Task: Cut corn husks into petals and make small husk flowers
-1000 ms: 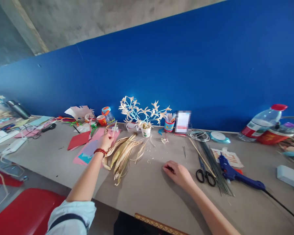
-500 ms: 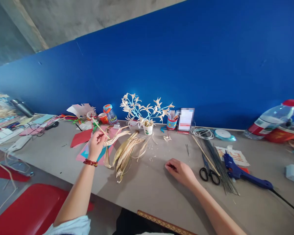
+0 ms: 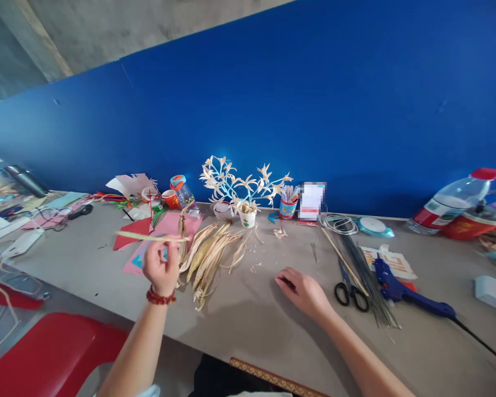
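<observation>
Pale husk strip (image 3: 149, 236) held level above husk pile (image 3: 209, 253).

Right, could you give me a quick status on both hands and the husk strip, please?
Left hand raised off the table, pinching husk strip, roughly level. Right hand resting on table, holding nothing visible. Husk pile just beside left hand.

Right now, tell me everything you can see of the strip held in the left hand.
The strip is a long, narrow, pale yellow-green piece, dry and leaf-like, much like the husk strips piled on the table beside it. It lies nearly level in the air, tapering to a point on the left. The left hand, raised above the table edge, pinches it near its right end between the fingertips. Nothing else touches it; it hangs clear of the table and the coloured paper behind it.
</observation>
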Action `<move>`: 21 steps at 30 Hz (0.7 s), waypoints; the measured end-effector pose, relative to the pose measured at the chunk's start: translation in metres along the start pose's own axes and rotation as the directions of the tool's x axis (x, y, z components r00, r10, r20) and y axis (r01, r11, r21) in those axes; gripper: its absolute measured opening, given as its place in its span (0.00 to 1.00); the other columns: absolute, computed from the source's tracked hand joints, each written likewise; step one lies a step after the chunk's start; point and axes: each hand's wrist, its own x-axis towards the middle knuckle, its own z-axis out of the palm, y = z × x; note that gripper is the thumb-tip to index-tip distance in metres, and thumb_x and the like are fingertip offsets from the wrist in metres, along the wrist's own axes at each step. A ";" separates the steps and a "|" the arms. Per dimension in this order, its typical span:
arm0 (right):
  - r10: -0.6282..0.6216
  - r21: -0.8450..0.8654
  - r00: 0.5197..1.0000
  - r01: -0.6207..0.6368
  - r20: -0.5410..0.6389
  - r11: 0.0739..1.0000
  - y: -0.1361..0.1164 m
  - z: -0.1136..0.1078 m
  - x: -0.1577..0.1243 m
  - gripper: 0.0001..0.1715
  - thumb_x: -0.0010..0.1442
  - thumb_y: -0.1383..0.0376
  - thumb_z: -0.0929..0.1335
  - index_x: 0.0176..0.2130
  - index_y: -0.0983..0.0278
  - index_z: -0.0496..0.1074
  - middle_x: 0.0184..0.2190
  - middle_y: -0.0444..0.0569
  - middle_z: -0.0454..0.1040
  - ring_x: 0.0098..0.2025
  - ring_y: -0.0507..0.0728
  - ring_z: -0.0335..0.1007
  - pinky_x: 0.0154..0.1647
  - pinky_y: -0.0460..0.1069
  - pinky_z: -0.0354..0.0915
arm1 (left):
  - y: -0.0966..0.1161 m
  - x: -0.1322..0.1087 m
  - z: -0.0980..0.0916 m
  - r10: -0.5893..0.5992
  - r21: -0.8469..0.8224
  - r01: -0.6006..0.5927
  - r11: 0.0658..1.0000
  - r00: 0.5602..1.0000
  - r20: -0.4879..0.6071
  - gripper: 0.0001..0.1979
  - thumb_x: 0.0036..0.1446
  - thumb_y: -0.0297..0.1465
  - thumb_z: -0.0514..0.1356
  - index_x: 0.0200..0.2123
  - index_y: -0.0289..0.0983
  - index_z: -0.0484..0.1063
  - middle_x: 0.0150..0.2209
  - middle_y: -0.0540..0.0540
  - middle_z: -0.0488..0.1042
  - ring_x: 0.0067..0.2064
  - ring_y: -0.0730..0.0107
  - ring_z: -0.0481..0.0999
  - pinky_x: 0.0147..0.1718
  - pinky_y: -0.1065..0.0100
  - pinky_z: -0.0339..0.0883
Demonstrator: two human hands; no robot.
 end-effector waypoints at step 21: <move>0.147 0.722 0.976 -0.216 0.159 0.657 -0.013 0.010 -0.006 0.15 0.58 0.54 0.68 0.30 0.63 0.66 0.21 0.41 0.69 0.23 0.50 0.65 0.26 0.45 0.62 | 0.066 -0.110 0.104 -0.350 0.006 0.840 0.543 0.220 0.910 0.12 0.56 0.39 0.62 0.31 0.37 0.68 0.21 0.54 0.69 0.21 0.77 0.69 0.24 0.74 0.63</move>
